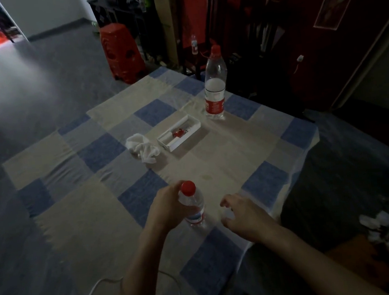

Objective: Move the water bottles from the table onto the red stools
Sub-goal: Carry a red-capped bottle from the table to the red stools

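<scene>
The left hand [168, 209] is wrapped around a small red-capped water bottle [193, 205] standing upright near the table's [80, 206] near edge, while the right hand [242, 214] hovers just beside it, fingers spread and holding nothing. A large water bottle [215, 86] stands upright near the far right corner, and red stools [121, 52] are stacked on the floor beyond the far edge.

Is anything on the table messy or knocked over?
Nothing is knocked over: the small clear bottle with a red cap in the left hand and the tall clear bottle with a red label both stand upright. The only messy thing is a crumpled white cloth, lying beside an open white box.
</scene>
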Demonstrator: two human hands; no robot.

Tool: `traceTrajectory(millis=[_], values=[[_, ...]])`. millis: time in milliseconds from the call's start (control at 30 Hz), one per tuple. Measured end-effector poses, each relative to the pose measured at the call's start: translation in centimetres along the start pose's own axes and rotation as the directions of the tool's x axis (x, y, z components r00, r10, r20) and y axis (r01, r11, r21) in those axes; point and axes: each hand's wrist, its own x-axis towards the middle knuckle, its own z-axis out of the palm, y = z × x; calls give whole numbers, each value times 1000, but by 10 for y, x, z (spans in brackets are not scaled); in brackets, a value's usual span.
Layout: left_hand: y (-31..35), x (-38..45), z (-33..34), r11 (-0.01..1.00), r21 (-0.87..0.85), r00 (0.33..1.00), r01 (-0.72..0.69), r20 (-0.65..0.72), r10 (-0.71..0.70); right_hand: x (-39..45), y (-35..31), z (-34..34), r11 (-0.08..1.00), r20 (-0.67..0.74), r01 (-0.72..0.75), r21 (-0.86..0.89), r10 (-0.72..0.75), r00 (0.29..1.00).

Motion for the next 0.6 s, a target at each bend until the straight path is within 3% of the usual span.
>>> traceTrajectory(millis=[267, 433, 600], values=[[14, -13, -10, 985, 155, 994, -82, -53, 91, -9, 11, 13, 988, -83, -7, 155, 21, 996], [34, -23, -27, 969, 143, 969, -199, -117, 216, -22, 6, 15, 885, -168, 80, 458, -3, 986], [54, -30, -35, 943, 85, 924, -321, -192, 332, -32, 3, 15, 840, -327, 132, 527, 57, 943]])
